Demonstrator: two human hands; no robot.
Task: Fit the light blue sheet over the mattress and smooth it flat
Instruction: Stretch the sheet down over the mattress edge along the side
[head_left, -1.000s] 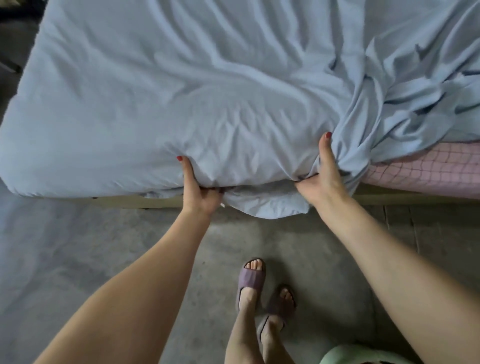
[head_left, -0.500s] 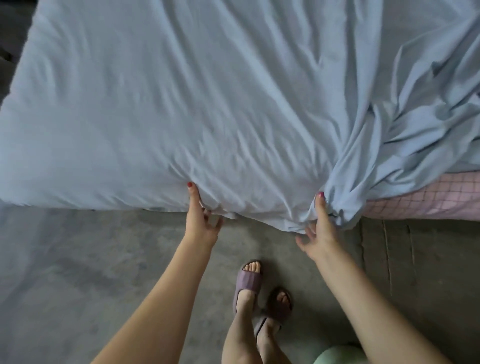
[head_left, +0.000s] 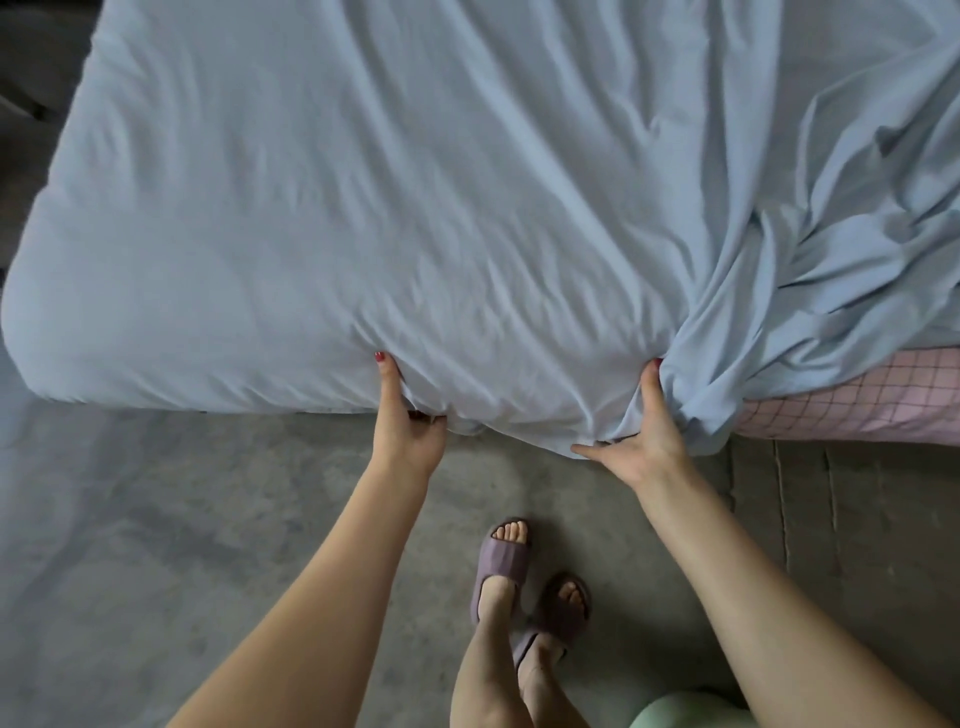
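Both hands grip the light blue sheet (head_left: 415, 218) at the near mattress (head_left: 857, 400) edge: L hand (head_left: 405, 431) fingers curled under the hem, R hand (head_left: 644, 441) pinching bunched cloth (pink checked corner uncovered at right).

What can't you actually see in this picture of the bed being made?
Head view only:
- Left hand: fingertips curl under the sheet hem; the cloth hides them.
- Right hand: most fingers are buried in bunched sheet.
- Mattress: only a pink checked strip shows; the sheet covers the rest.
- The bed's far and right sides are cut off by the picture's edges.
- Whatever holds the mattress up is hidden beneath it.
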